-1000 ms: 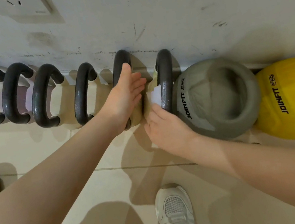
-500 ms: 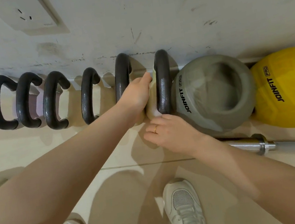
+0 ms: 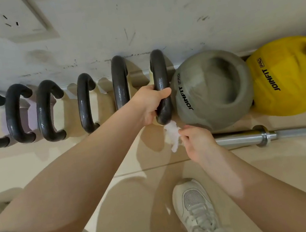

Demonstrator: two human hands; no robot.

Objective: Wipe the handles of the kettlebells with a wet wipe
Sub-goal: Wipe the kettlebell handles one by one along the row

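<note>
The left hand (image 3: 149,104) gripped the sixth kettlebell handle (image 3: 161,85) in the row along the wall, fingers wrapped around it. At its 5 o'clock, the right hand (image 3: 198,140) pinched a crumpled wet wipe (image 3: 173,134) between fingers, just below the handle's near end, beside the grey kettlebell (image 3: 212,89)

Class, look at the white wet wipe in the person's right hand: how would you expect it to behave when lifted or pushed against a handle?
The wet wipe hangs crumpled and drooping from the right hand, so it is probably floppy and light. Being limp, it would likely fold around the black handle that the left hand grips, rather than push it.
</note>
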